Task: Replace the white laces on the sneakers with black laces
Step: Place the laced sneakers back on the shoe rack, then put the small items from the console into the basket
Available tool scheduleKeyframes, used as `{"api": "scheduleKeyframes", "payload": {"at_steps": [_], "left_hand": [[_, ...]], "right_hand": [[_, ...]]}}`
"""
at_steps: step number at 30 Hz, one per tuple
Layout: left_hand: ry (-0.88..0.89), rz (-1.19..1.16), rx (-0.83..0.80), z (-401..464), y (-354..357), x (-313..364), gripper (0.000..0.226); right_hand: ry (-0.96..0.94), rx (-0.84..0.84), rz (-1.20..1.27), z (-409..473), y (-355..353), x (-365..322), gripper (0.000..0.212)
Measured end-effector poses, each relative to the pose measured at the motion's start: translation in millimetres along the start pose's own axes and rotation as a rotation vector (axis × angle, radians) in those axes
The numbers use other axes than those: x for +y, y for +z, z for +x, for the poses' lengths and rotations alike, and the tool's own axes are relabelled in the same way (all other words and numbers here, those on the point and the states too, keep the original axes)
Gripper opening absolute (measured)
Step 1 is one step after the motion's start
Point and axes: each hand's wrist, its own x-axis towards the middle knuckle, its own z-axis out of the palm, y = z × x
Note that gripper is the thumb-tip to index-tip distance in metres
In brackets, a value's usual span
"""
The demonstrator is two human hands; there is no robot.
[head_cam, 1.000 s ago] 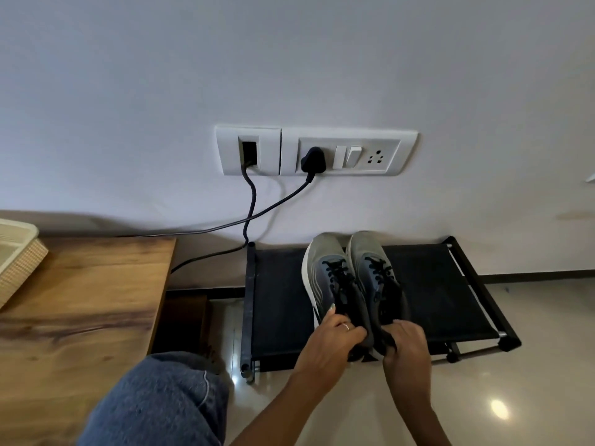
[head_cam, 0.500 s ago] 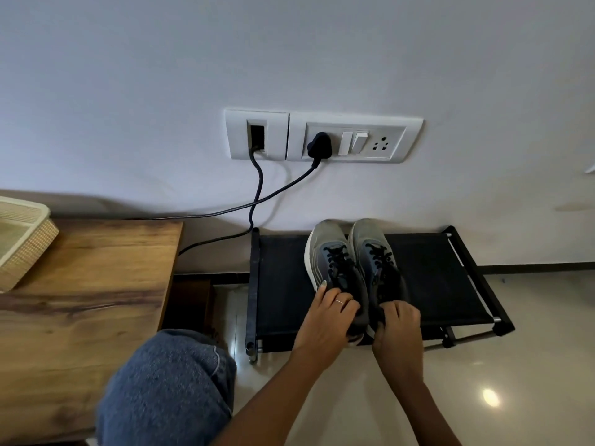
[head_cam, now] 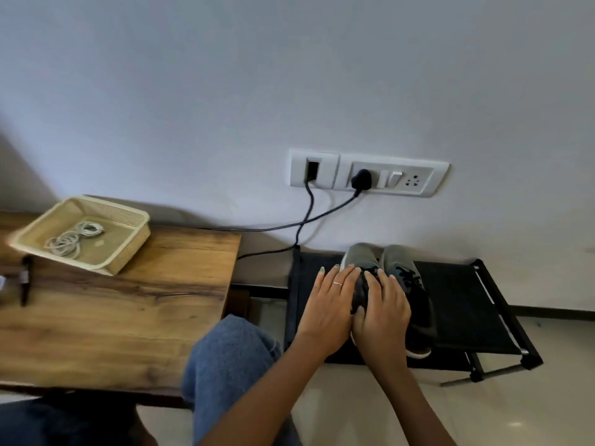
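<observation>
Two grey sneakers with black laces stand side by side on a black shoe rack point(head_cam: 457, 304), toes to the wall. My left hand point(head_cam: 328, 304) lies with straight fingers along the left side of the left sneaker point(head_cam: 360, 255). Over the same shoe's laces my right hand point(head_cam: 384, 313) rests flat, hiding most of it. The right sneaker point(head_cam: 409, 278) stands untouched beside it. Coiled white laces point(head_cam: 72, 241) lie in a beige basket point(head_cam: 128, 249) on the wooden table point(head_cam: 128, 310) to the left.
A white socket panel point(head_cam: 367, 175) on the wall has two black cables point(head_cam: 309, 217) hanging behind the table and rack. My knee in blue jeans point(head_cam: 228, 358) is between table and rack. A dark pen point(head_cam: 25, 278) lies at the table's left edge.
Both hands moved from the sneakers' heels forward onto the left sneaker and flattened. The view swung left, bringing the basket with white laces into sight.
</observation>
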Motion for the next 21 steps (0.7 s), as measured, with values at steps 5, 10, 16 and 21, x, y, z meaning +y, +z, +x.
{"api": "scheduleKeyframes", "payload": {"at_steps": [5,10,16,21], "left_hand": [[-0.132,-0.071,0.102,-18.1,-74.3,-51.3,0.071],[-0.361,-0.058,0.210,-60.1,-154.8,-124.8,0.073],[-0.678,0.028,0.366,-127.9,-208.8,-233.6,0.068],[-0.985,0.053,0.543,-175.4,-235.6,-310.0,0.052]], "right_hand": [[-0.171,-0.035,0.133,10.3,2.5,-71.3,0.056],[-0.447,-0.051,0.268,8.1,23.4,-165.4,0.060],[-0.717,-0.164,0.350,-9.7,53.6,-283.8,0.051],[-0.899,-0.287,0.353,-30.5,85.7,-369.3,0.049]]}}
